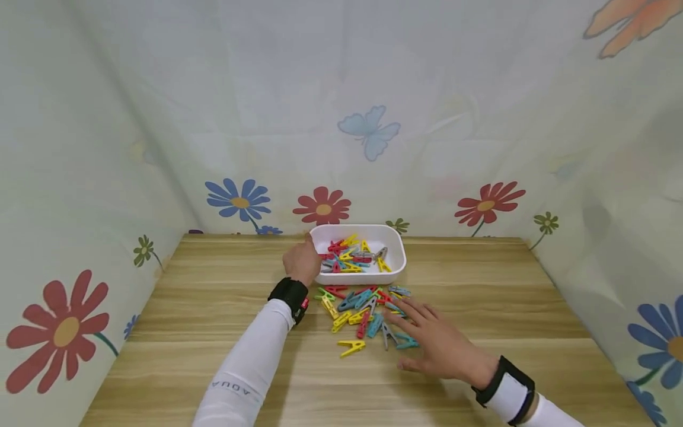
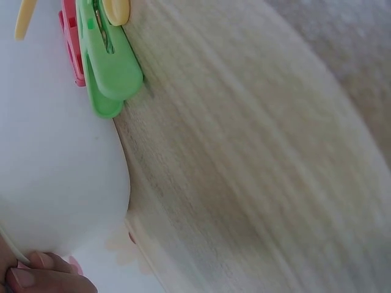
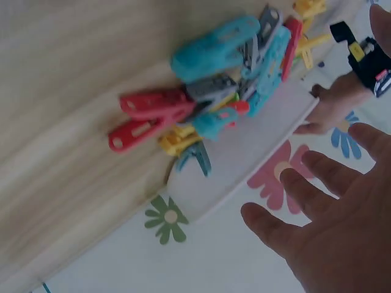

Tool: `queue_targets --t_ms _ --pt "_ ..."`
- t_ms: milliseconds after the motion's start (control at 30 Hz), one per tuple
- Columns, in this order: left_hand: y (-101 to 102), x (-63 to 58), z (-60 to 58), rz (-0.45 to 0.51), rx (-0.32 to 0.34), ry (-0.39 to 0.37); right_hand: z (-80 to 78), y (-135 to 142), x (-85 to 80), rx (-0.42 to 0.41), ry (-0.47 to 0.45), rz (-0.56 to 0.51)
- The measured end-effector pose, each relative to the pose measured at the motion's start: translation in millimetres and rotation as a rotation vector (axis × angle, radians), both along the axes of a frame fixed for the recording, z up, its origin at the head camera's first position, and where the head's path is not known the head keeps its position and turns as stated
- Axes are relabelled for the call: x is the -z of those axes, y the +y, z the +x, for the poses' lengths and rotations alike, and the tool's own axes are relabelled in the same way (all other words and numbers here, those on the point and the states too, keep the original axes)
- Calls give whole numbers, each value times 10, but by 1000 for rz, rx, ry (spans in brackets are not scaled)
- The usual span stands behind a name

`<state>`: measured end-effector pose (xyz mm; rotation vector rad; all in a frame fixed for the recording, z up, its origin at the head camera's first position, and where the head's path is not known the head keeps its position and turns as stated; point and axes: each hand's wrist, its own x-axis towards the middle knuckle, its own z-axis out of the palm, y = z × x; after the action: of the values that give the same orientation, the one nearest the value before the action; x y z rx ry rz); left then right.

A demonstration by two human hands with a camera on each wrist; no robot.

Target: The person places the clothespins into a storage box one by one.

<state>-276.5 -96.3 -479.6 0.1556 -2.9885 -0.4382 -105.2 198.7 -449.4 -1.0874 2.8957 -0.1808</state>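
Note:
A white plastic tub (image 1: 363, 279) stands at the back of the table with several coloured clothespins inside it. My left hand (image 1: 303, 261) grips the tub's left rim; in the left wrist view its fingertips (image 2: 52, 279) curl over that edge. In front of the tub lies a loose pile of red, yellow, blue, green and grey clothespins. My right hand (image 1: 437, 341), fingers spread and holding nothing, hovers at the right side of this pile, near a teal clothespin (image 1: 407, 341). Whether its fingertips touch any clothespin I cannot tell.
One yellow clothespin (image 1: 351, 347) lies at the near side of the pile. The wooden table (image 1: 213, 314) extends to both sides and toward me. A flower-printed cloth (image 1: 267, 118) hangs behind the tub and along both sides.

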Motion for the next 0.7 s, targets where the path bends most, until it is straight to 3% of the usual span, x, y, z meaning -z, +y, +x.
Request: queue_targets --t_ms 367,700 --pt "14 5 7 -7 -8 1 85 -9 294 -32 2 -8" --pt "4 6 17 -10 4 21 91 -9 370 -53 6 -14"
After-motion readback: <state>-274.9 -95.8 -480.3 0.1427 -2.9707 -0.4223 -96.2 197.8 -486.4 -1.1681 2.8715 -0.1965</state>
